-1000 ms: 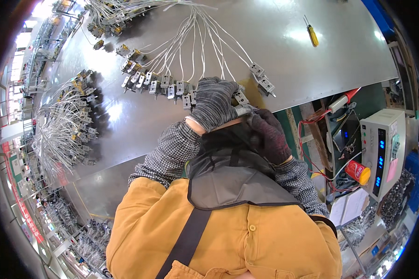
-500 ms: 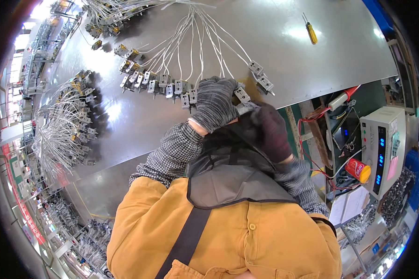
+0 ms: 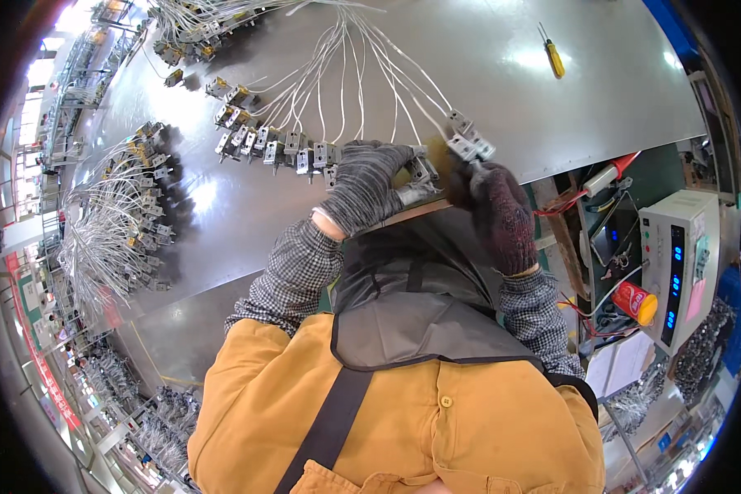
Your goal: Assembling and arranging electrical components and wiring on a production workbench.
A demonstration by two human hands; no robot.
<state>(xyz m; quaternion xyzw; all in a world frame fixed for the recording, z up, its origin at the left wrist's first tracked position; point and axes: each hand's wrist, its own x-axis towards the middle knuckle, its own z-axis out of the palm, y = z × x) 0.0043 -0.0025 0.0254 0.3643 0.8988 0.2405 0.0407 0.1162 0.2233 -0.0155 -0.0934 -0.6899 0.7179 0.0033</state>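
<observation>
A row of small silver metal parts with white wires [image 3: 295, 146] lies along the near side of the metal table [image 3: 263, 222]. My left hand [image 3: 366, 185], in a grey striped glove, closes around one metal part [image 3: 422, 171] near the table edge. To its right, my right hand [image 3: 502, 214], in a dark maroon glove, has its fingertips closed at the lower end of another metal part [image 3: 472, 148]. Its fingers are partly blurred. A second part touches that one, and white wires run from them to the bundle at the far side.
A yellow-handled screwdriver [image 3: 555, 62] lies at the far right of the table. More wired parts are heaped on the left [image 3: 115, 222] and at the far left. Beyond the right edge stand a power supply with blue displays [image 3: 675, 263], a red jar [image 3: 634, 303] and red cables.
My right hand has moved up and right, from beside my left hand to the rightmost parts, which have shifted slightly. My left hand has turned a little, showing the part at its fingers.
</observation>
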